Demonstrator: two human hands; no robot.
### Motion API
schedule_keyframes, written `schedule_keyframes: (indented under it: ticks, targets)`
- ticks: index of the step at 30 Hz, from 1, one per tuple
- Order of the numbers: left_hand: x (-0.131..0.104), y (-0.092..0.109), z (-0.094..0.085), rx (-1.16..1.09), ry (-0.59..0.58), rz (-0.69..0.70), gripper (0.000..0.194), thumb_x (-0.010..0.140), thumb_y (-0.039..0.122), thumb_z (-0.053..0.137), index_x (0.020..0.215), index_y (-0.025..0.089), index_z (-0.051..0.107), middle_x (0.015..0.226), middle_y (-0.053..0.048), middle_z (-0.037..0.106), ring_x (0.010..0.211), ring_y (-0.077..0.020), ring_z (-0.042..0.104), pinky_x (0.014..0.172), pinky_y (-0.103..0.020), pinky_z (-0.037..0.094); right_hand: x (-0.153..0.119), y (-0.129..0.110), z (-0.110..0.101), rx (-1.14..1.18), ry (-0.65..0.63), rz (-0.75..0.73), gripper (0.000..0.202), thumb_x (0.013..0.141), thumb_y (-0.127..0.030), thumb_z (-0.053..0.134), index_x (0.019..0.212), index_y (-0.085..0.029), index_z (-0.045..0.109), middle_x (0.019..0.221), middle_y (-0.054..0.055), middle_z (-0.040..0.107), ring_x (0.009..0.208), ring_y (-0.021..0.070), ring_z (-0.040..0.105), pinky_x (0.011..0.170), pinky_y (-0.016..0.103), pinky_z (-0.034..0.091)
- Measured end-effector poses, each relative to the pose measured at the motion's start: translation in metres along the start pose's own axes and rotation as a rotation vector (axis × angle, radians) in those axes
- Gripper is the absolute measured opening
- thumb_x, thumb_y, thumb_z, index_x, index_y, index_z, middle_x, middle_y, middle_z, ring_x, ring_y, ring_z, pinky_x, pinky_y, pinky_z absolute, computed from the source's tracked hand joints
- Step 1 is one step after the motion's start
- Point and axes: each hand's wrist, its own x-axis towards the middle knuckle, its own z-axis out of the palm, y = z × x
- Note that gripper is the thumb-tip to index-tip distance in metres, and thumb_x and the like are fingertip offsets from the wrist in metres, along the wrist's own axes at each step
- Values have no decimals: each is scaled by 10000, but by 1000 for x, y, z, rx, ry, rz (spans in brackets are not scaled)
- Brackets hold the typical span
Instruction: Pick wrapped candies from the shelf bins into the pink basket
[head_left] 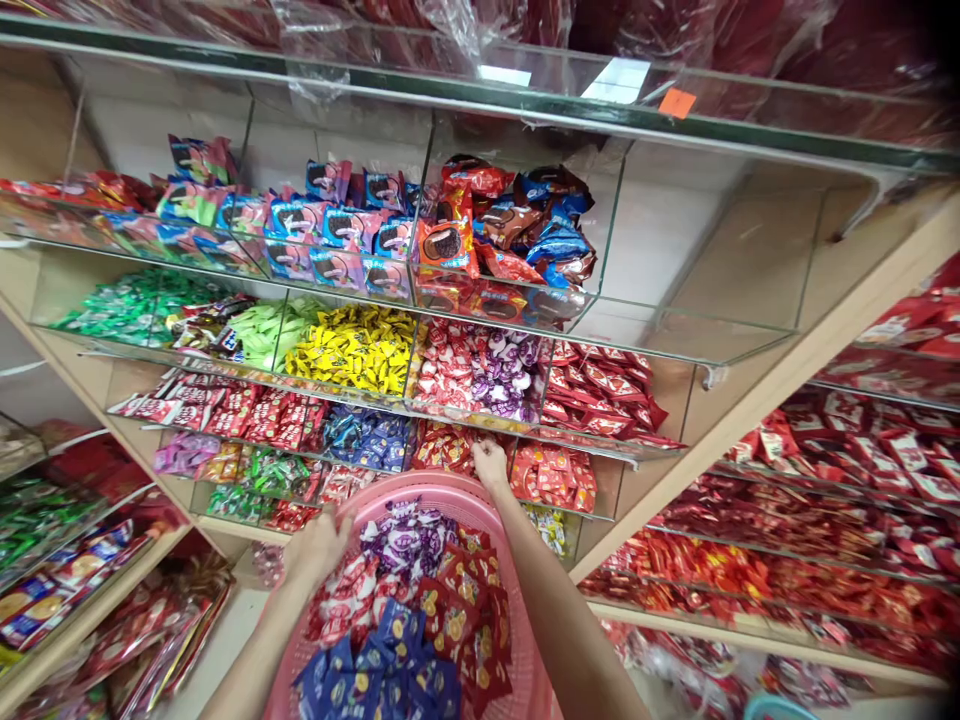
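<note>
While the left hand (319,548) grips the pink basket (435,487), lower centre, one-sided support could spill its sweets (401,650); the right hand's (491,465) hold, can't tell.

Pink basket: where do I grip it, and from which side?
Best by the rim at its left and right sides, probably, coming from outside: the pink basket is round and open-topped, and the sweets heaped inside leave fingers little room there.

We look forward and steeply down from the person's head; we face the glass shelves (480,94) at a slant, with the pink basket (439,484) closer, at lower centre.
</note>
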Motion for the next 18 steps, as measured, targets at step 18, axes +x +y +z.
schedule_keyframes:
  ticks: [18]
  targets:
    - [0,0,0,-3,3,1,557,833,507,200,1127,147,507,973,-192,663,906,-343,615,736,-412,441,1,6,2,114,39,-45,183,713,-163,418,831,-151,557,673,22,607,602,134,596,556,221,475]
